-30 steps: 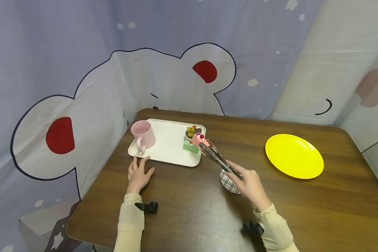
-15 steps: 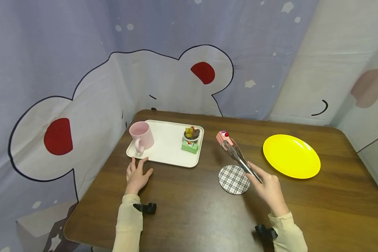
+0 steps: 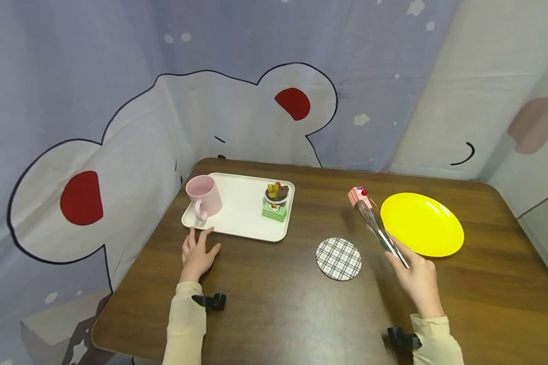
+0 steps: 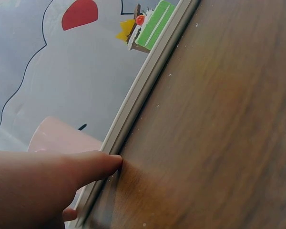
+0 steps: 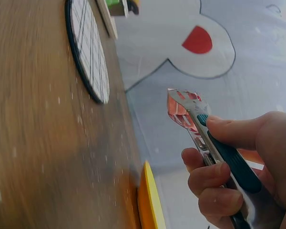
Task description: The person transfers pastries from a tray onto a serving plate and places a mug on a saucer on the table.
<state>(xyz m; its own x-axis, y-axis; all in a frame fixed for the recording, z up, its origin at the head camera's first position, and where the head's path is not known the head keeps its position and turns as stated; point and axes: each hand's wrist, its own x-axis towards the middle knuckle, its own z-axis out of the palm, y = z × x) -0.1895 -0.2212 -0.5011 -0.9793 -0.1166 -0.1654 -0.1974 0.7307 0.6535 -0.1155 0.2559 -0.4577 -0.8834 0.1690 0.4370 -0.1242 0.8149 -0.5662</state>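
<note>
My right hand [image 3: 417, 278] grips a pair of metal tongs [image 3: 378, 227] with dark green handle inlays, which show in the right wrist view. Pinched in the tongs' tips is a pink toy cake slice [image 3: 358, 197] topped with a red cherry, held up just left of the yellow plate [image 3: 443, 228]. My left hand [image 3: 198, 257] rests on the table with spread fingers, its fingertips at the near edge of the white tray [image 3: 237, 213]. On that tray stand a pink mug [image 3: 208, 195], a green cake slice [image 3: 274, 212] and a small dessert cup [image 3: 277, 192] with yellow and brown toppings.
A round plaid coaster [image 3: 339, 259] lies on the brown wooden table [image 3: 274, 299] between the tray and my right hand. A printed curtain [image 3: 228, 121] hangs along the table's back and left edges. Each wrist wears a black camera strap.
My right hand has carried the tongs and pink cake slice rightward, from over the tray past the coaster to beside the yellow plate. My left hand has stayed by the tray.
</note>
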